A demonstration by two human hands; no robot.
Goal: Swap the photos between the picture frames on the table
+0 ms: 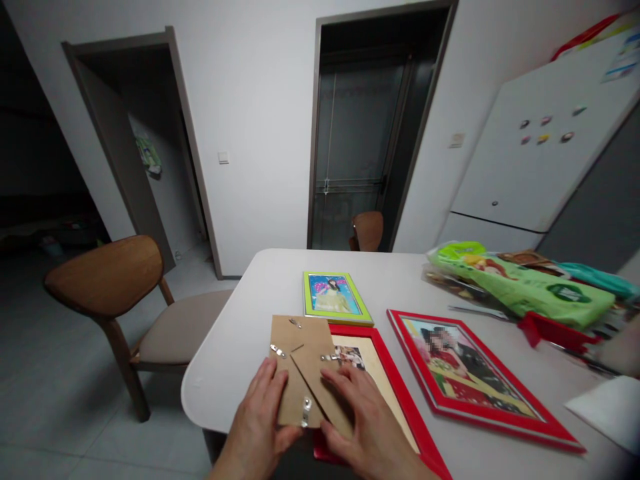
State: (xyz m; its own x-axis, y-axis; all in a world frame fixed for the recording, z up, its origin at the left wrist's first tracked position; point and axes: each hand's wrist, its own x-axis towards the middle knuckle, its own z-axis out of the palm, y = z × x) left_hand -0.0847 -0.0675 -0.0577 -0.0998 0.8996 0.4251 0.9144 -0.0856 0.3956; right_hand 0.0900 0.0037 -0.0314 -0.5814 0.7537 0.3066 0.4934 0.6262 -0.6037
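Note:
A brown frame backing board (pixel 310 333) is held low over the front of the table, bearing several small metal clips and a diagonal slit. My left hand (pixel 257 417) grips its left edge and lower corner, thumb along the bottom. On the opposite side, my right hand (pixel 365 410) holds the right edge, with fingers lying over the board. Partly hidden beneath the board and right hand is a red picture frame (pixel 395 377) with a cream interior and a small photo (pixel 351 357). Just behind the board lies a lime-green picture frame (pixel 367 313) with a portrait.
Another red picture frame (pixel 415 363) lies to the right. Beyond it are a metal tool (pixel 480 311), a red object (pixel 555 333), a green package (pixel 565 293) and white paper (pixel 607 407). A wooden chair (pixel 107 273) stands left of the white table (pixel 225 360).

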